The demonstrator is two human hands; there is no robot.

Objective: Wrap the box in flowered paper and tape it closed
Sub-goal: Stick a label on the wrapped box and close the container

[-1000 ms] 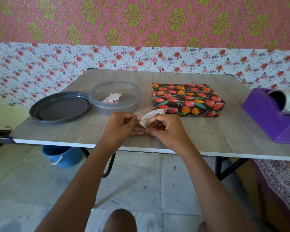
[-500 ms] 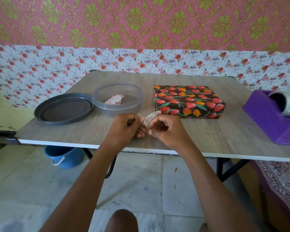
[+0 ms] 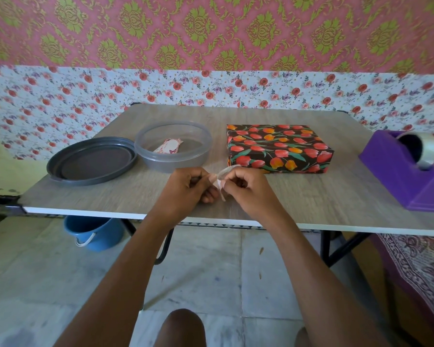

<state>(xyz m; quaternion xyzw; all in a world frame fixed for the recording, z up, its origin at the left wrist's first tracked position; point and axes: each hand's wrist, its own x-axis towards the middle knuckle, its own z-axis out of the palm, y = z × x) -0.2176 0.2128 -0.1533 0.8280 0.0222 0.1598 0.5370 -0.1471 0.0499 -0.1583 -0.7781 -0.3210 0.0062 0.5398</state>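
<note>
The box, covered in black paper with red and orange tulips, lies on the table right of centre. Just in front of its near left corner, my left hand and my right hand meet above the table's front part. Both pinch a small white paper sticker between fingertips; it curls upward and a thin layer hangs down between the hands. A purple tape dispenser with a roll of clear tape stands at the right edge.
A clear round plastic container holding a pink-edged label sits left of the box. Its dark grey lid lies further left. A blue bucket stands on the floor under the table.
The hands stayed together at the table's front, working the small sticker. It now bends more, and a thin strip hangs down between the fingers. The box has not moved.
</note>
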